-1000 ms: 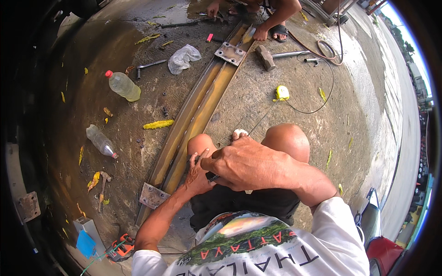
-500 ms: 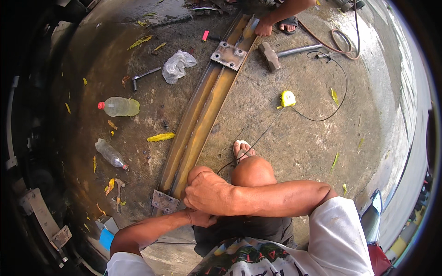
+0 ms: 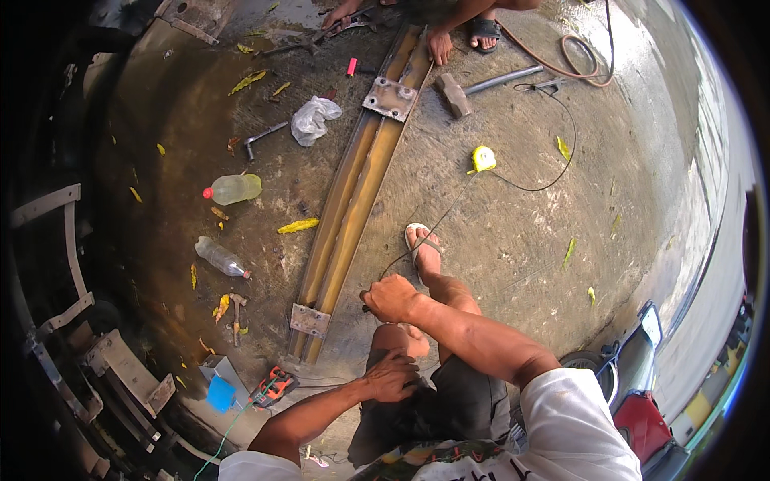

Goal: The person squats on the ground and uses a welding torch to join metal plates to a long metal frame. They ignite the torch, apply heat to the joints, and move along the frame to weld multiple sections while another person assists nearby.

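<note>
A black cable [image 3: 431, 230] runs into my right hand [image 3: 391, 299], which is closed in a fist above my knees. A small dark end sticks out below the fist; its kind is hidden. My left hand [image 3: 391, 375] lies over my left thigh near the knee, fingers apart, with nothing seen in it. Left of my legs a long, brownish steel beam [image 3: 346, 228] stretches away over the concrete. A bolt-holed plate [image 3: 310, 320] sits across its near end, and a larger holed plate [image 3: 391, 99] toward its far end.
Another person's hand [image 3: 439, 46] touches the beam's far end. A sledgehammer [image 3: 455, 95] and a yellow tape measure [image 3: 483, 159] lie to its right. Leftward are a plastic bag [image 3: 314, 119], two bottles [image 3: 237, 188], a hammer [image 3: 237, 319] and an orange-black machine [image 3: 273, 386].
My hands have come apart: the right rose forward away from the left, which now rests on my thigh. My view has shifted. The other person's second hand now shows at the top.
</note>
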### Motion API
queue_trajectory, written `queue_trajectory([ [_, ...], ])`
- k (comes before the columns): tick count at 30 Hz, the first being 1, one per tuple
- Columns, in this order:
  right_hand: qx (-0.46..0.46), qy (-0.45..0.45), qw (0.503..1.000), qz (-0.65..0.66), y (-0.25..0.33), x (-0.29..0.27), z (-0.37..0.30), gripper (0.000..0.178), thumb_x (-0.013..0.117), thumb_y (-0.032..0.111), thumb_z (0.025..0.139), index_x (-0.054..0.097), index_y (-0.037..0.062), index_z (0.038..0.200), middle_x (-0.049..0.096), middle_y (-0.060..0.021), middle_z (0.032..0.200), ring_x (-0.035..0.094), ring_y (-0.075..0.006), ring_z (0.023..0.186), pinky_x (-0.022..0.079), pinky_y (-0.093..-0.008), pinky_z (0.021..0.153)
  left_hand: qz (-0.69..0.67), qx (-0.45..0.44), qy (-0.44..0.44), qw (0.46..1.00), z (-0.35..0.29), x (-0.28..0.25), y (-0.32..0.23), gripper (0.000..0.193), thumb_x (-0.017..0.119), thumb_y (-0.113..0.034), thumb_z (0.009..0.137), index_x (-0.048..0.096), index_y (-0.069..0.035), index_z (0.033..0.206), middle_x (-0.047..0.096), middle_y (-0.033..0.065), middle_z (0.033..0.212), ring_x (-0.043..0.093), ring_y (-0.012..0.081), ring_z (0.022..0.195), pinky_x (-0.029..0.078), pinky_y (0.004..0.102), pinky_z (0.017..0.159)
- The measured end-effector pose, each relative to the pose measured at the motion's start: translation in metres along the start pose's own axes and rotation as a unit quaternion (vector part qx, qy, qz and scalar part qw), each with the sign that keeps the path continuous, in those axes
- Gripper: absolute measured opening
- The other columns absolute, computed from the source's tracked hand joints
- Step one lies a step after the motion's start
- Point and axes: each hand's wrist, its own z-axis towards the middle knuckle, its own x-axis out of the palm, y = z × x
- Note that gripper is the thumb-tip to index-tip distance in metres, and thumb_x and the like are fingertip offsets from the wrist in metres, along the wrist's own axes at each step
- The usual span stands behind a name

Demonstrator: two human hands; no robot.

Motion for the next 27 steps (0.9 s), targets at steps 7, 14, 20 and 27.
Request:
queue_trajectory([
  [7,0.052,-0.024,0.989,0.134,0.037,0.038,-0.049,0.025,0.066,0.030,0.086,0.068,0.0077,0.098,0.071,-0.0197,0.082,0.070,-0.0389,0.083,0.056,-0.0494,0.073,0.041,-0.100,0.001,0.994,-0.029,0.041,-0.048,0.042,0.062,-0.037,0.088,0.070,-0.007,0.117,0.058,0.0160,0.136,0.042,0.0335,0.138,0.024,0.0505,0.118],
  [14,0.227,-0.155,0.934,0.229,0.096,0.011,-0.161,0.028,0.065,0.034,0.090,0.069,0.0079,0.100,0.069,-0.0229,0.083,0.068,-0.0422,0.081,0.053,-0.0501,0.072,0.035,-0.281,-0.096,0.954,-0.075,0.068,-0.083,0.053,0.064,-0.036,0.088,0.063,-0.004,0.130,0.049,0.0175,0.146,0.036,0.0391,0.141,0.026,0.0509,0.116],
  [20,0.420,-0.330,0.783,0.320,0.127,0.009,-0.302,0.034,0.066,0.035,0.090,0.070,0.0039,0.104,0.069,-0.0248,0.081,0.070,-0.0397,0.080,0.053,-0.0455,0.071,-0.060,-0.422,-0.196,0.883,-0.138,0.089,-0.089,0.051,0.062,-0.041,0.091,0.066,-0.004,0.127,0.056,0.0159,0.141,0.047,0.0359,0.134,0.038,0.0472,0.109],
  [27,0.488,-0.349,0.741,0.301,0.154,0.046,-0.400,0.040,0.066,0.039,0.090,0.069,0.0015,0.104,0.070,-0.0227,0.082,0.071,-0.0373,0.082,0.053,-0.0453,0.074,-0.369,-0.487,-0.230,0.758,-0.224,0.165,-0.102,0.050,0.058,-0.042,0.094,0.067,-0.001,0.122,0.070,0.0185,0.116,0.064,0.0339,0.114,0.047,0.0439,0.099],
])
